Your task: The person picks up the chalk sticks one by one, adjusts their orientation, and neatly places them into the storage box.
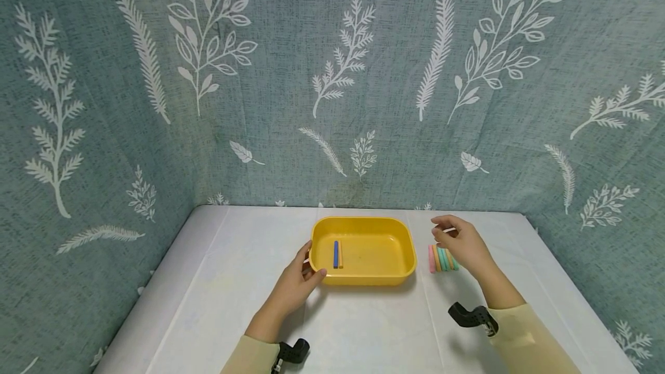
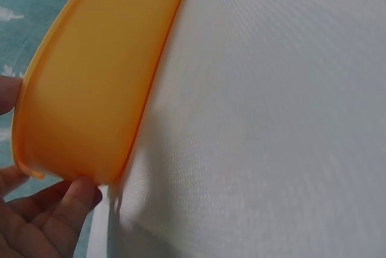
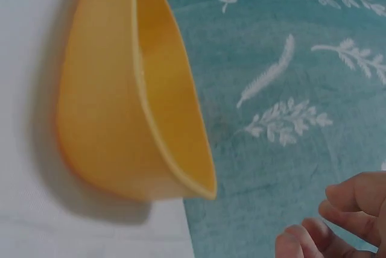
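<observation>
A yellow plastic tub [image 1: 369,279] stands on the white table, and inside it on the left lie a blue chalk stick [image 1: 335,255] and an orange chalk stick [image 1: 340,255], side by side. My left hand [image 1: 293,290] grips the tub's left end, thumb at the front corner and fingers along the side; the left wrist view shows this hand [image 2: 51,219] at the tub wall [image 2: 96,83]. Above a row of pink, orange and green chalk sticks [image 1: 443,259], my right hand [image 1: 464,247] hovers with loosely bent fingers, holding nothing visible. It partly hides the row.
The white tablecloth [image 1: 239,253] reaches back to a blue-green leaf-patterned curtain [image 1: 286,74], which also hangs at both sides. Each wrist carries a black camera mount [image 1: 470,315]. The chalk row lies just right of the tub.
</observation>
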Available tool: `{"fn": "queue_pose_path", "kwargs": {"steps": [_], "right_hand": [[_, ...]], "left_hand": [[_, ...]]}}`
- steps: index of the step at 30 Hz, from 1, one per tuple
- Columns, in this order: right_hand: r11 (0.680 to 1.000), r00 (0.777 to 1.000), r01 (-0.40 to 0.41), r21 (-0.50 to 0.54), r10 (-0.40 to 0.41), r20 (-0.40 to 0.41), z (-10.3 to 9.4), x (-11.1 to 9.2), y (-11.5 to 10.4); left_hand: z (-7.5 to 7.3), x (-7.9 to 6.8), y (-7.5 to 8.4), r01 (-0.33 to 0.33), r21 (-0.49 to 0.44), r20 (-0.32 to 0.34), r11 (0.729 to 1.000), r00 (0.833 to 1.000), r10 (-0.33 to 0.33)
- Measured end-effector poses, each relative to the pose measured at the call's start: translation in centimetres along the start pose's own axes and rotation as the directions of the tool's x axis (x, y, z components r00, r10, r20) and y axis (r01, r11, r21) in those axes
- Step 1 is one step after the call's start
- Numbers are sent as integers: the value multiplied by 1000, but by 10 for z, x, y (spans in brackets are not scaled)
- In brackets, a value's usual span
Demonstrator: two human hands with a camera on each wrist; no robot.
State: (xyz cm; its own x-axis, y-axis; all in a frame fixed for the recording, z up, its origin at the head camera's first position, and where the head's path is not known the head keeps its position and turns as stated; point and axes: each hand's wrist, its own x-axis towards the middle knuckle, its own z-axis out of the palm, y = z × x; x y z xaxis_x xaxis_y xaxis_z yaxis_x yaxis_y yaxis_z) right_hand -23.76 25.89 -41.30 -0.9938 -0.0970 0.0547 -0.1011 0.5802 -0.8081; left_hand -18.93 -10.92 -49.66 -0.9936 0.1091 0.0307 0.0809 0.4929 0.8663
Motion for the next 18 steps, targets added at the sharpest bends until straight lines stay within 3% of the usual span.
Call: {"fn": "queue_pose_path", "kwargs": {"steps": [18], "right_hand": [[1000, 998, -15, 13, 16, -58, -8, 2, 48]], "left_hand": [[0, 0, -1, -2, -19, 3, 1000, 1000, 2]]}}
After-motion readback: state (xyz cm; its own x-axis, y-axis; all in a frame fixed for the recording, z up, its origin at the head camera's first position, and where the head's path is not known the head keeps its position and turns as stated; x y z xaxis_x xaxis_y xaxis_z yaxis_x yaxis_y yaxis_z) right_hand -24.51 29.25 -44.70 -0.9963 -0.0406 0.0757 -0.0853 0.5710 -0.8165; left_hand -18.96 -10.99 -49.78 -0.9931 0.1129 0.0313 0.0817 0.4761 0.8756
